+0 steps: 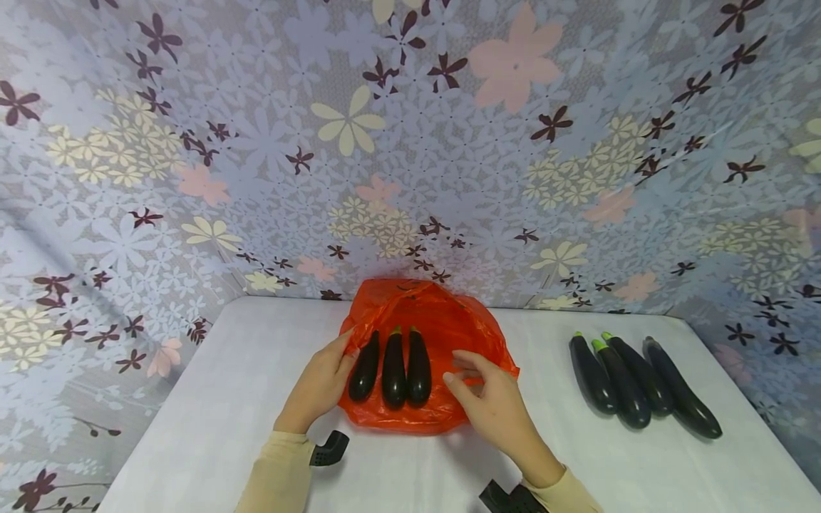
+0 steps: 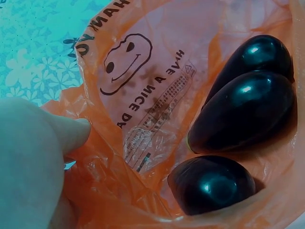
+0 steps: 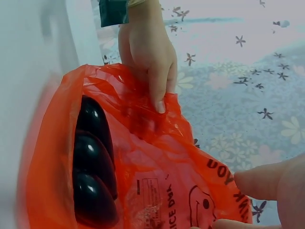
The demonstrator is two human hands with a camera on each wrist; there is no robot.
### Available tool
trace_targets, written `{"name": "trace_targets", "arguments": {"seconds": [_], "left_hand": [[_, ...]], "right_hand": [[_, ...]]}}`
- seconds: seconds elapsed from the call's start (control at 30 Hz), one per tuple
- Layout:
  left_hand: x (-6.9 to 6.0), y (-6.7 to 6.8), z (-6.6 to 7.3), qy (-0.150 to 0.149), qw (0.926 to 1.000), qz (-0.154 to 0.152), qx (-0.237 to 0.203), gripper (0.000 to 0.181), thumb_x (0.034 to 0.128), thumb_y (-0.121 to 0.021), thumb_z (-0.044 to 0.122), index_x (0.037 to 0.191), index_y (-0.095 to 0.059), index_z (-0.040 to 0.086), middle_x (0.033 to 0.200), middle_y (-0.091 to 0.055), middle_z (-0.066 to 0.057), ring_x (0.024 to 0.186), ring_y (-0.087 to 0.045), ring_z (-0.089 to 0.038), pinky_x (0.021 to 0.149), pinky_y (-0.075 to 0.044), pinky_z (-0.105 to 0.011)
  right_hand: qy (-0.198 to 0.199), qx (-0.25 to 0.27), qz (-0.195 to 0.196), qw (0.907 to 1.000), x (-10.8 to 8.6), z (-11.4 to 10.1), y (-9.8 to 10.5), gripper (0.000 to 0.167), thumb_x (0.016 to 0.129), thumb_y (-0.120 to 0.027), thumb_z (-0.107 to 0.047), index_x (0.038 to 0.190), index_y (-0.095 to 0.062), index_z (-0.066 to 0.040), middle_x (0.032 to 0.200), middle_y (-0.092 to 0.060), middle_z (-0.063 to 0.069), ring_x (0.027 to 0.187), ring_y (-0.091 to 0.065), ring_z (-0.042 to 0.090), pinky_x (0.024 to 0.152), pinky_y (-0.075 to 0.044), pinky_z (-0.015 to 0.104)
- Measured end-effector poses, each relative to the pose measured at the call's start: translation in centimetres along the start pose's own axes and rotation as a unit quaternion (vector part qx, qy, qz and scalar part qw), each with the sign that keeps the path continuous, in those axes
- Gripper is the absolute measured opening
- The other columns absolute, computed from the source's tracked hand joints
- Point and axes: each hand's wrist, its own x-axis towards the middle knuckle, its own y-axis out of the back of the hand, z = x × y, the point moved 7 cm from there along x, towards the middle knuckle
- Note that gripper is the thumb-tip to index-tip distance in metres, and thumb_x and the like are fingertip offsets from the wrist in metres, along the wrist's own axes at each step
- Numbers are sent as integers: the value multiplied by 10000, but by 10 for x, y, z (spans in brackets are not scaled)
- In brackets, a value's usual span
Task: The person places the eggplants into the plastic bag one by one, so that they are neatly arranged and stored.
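Observation:
A red plastic bag (image 1: 449,420) lies with its mouth spread wide, three dark eggplants side by side on it. Of these, the left eggplant (image 1: 364,370) is nearest my left hand (image 1: 323,381), and the middle eggplant (image 1: 394,370) and right eggplant (image 1: 420,370) lie close together. My left hand pinches the bag's left rim between thumb and fingers, as the left wrist view also shows. Over the bag's right side is my right hand (image 1: 490,399), its fingers loosely bent and thumb apart from them. In the right wrist view its thumb (image 3: 259,181) is by the printed rim.
Several more eggplants (image 1: 631,388) lie in a group on the white table (image 1: 532,456), to the right of the bag. Behind the table stands a flower-patterned backdrop (image 1: 410,178), which also covers both sides. The bag's back edge is close to it.

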Motion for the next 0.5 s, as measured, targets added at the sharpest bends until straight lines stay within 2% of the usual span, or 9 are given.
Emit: {"name": "trace_targets", "arguments": {"seconds": [0.27, 0.5], "left_hand": [[0, -1, -1, -43, 10000, 29, -16, 465, 1056, -490, 181, 1504, -456, 60, 1422, -567, -133, 1295, -548, -339, 1107, -398, -533], [0, -1, 0, -61, 10000, 44, -8, 474, 1052, -500, 177, 1507, -450, 55, 1434, -557, -140, 1304, -541, -344, 1112, -392, -530]], "right_hand": [[85, -148, 71, 9998, -9, 4, 16, 431, 937, -724, -311, 1299, -648, -91, 1200, -699, 13, 993, -673, 148, 818, -595, 332], [239, -298, 273, 9989, -16, 5, 33, 438, 942, -719, -308, 1310, -638, -82, 1165, -708, 10, 978, -677, 144, 824, -599, 402]]}}
